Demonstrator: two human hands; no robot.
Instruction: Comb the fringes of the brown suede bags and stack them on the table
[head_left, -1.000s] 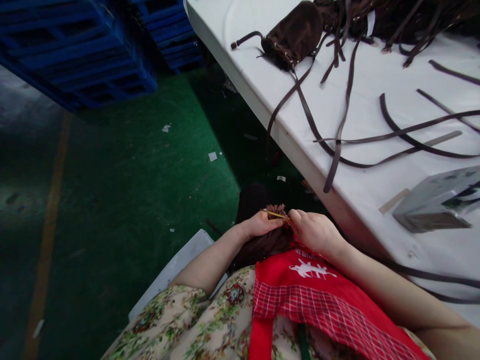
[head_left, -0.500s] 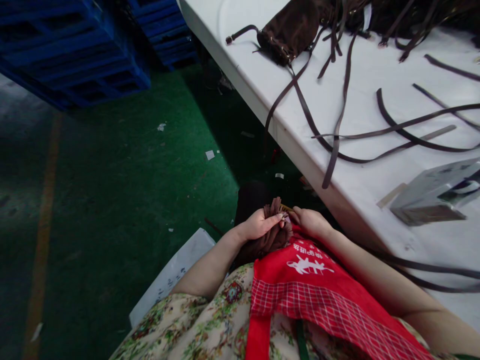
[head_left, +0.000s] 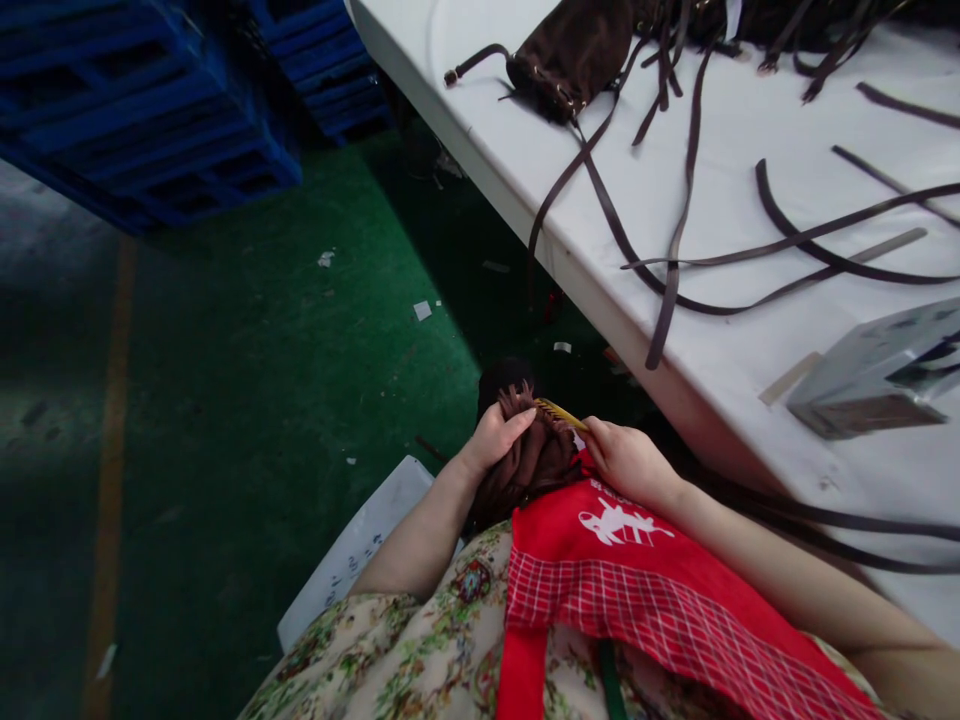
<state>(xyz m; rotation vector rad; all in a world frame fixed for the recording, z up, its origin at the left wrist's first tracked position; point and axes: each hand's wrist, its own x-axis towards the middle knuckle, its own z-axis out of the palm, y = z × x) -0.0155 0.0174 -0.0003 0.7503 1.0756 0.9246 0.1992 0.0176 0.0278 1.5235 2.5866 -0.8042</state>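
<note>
Low in front of my body, my left hand [head_left: 496, 440] is closed on a brown gathered cloth piece [head_left: 531, 462], its thumb pressed on top. The upper edge of the cloth is ruffled or fringed. A thin yellow strip [head_left: 562, 414] with dark marks along its edge runs from the cloth near my left thumb to my right hand [head_left: 630, 462]. Right fingers pinch the near end of the strip. Its exact kind is too small to tell. The underside of the cloth is hidden by my left hand and lap.
To the right stands a white table [head_left: 735, 390] with dark straps [head_left: 679, 230], a dark brown pouch [head_left: 574, 55] and a clear-sided box [head_left: 877, 375]. Blue pallets [head_left: 217, 130] are stacked at the upper left. A white labelled sheet or bag [head_left: 360, 550] lies by my left arm on the green floor.
My hands have drawn apart slightly, the left moving left and the right a little to the right. More of the yellow strip and of the brown cloth now shows between them.
</note>
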